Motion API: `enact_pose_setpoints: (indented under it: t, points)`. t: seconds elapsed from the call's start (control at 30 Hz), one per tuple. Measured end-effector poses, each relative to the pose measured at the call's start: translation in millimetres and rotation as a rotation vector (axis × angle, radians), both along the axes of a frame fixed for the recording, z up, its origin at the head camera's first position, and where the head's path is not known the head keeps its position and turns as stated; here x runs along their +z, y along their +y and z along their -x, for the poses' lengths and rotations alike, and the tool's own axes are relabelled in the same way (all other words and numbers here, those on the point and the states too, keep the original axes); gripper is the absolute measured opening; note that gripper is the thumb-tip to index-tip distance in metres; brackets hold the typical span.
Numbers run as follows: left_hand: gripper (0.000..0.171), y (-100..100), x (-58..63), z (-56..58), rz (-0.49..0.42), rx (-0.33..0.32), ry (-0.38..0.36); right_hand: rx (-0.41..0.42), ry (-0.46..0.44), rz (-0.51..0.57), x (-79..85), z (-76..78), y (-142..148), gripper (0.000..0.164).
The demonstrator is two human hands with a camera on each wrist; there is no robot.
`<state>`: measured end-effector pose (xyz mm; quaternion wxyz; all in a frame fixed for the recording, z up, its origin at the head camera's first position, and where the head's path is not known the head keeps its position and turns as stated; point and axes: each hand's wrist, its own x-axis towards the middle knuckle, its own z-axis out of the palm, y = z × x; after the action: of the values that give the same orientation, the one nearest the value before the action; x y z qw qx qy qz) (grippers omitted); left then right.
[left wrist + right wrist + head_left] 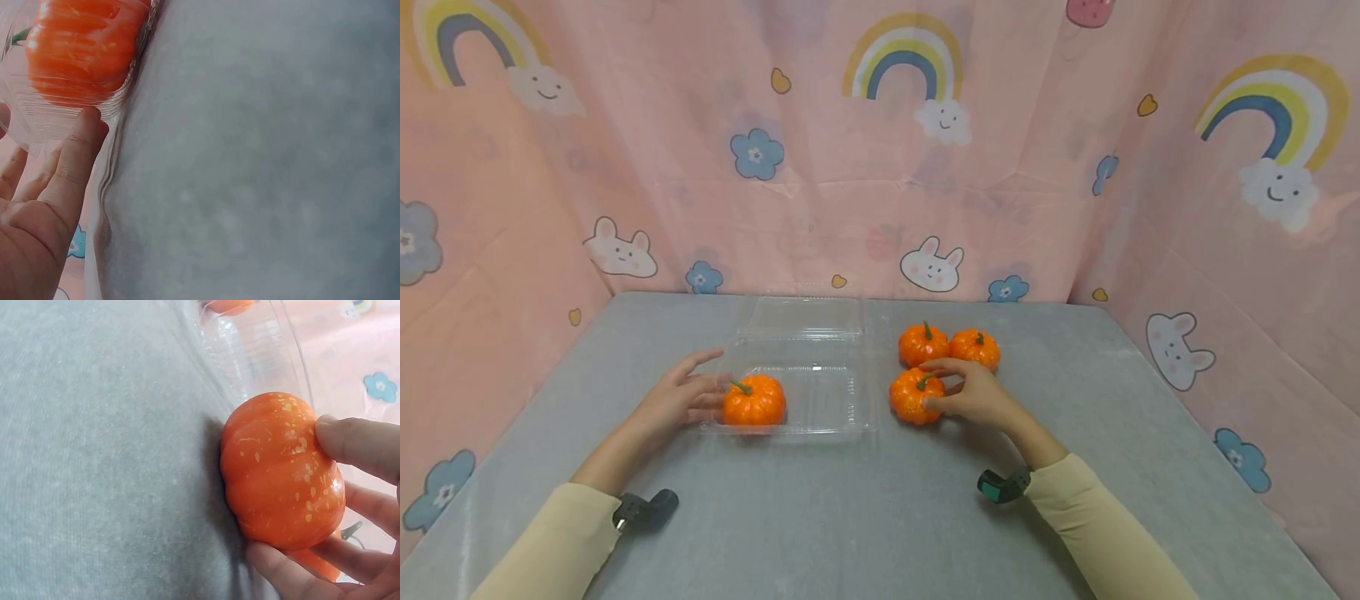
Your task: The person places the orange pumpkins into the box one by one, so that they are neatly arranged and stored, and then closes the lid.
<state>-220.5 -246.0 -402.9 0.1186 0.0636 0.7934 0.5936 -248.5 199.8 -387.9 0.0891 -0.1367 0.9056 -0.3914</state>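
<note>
My right hand [976, 393] holds a small orange pumpkin [912, 398] between thumb and fingers, close over the table. Yellow speckles mark this pumpkin's side in the right wrist view, where the fingertips [337, 439] press against its skin. On the left stands a clear plastic clamshell box [820, 404] with its lid [808, 317] folded back. One orange pumpkin [756, 402] with a green stem sits in the box's left part. Fairly straight fingers of my left hand [673, 396] rest at the box's left wall, as the left wrist view [47, 206] shows too.
Two more orange pumpkins [922, 345] [976, 348] stand side by side just behind the held one. The grey tabletop [850, 517] ends at a pink patterned curtain [850, 208] at the back and sides. Dark bands [1003, 485] circle both wrists.
</note>
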Motion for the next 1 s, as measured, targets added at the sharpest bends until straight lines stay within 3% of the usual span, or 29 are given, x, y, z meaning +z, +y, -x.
enact_pose_setpoints:
  t: [0.57, 1.0]
  points:
    - [0.06, 0, 0.7, -0.4, 0.004, 0.0, -0.005, -0.052, -0.083, 0.026, 12.7, -1.9, -4, 0.054]
    - [0.061, 0, 1.1, 0.0, 0.003, -0.002, -0.007, -0.004, 0.006, 0.024, 28.9, 2.0, -5, 0.054]
